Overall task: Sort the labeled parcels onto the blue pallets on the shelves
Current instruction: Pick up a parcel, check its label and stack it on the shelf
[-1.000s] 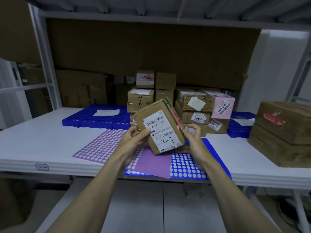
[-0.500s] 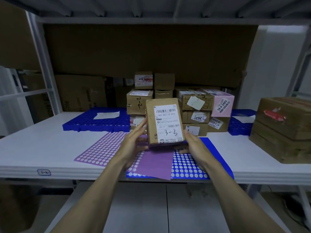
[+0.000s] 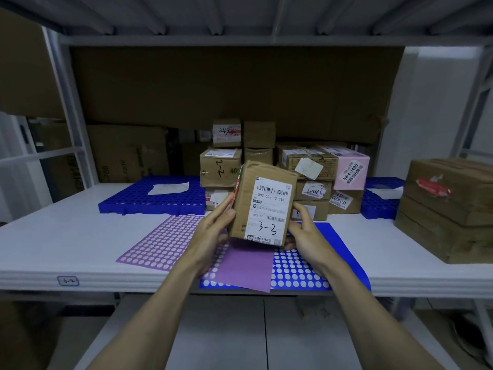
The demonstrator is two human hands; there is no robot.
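Two hands grip one brown parcel (image 3: 262, 202) marked "3-3", lifted upright above the shelf's (image 3: 53, 236) front edge: the left hand (image 3: 213, 232) holds its left side, the right hand (image 3: 306, 236) its lower right corner. Behind it, stacked parcels (image 3: 306, 166) stand between two blue pallets (image 3: 149, 200).

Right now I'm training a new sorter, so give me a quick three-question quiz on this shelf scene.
1. True or false: both hands hold the parcel.
2. What is handwritten on its label?
3. The pink box sits: A) on the left pallet, B) in the stack behind the parcel, C) on the purple sheet.

Key: 1 true, left hand and right hand grip its sides; 2 "3-3"; 3 B.
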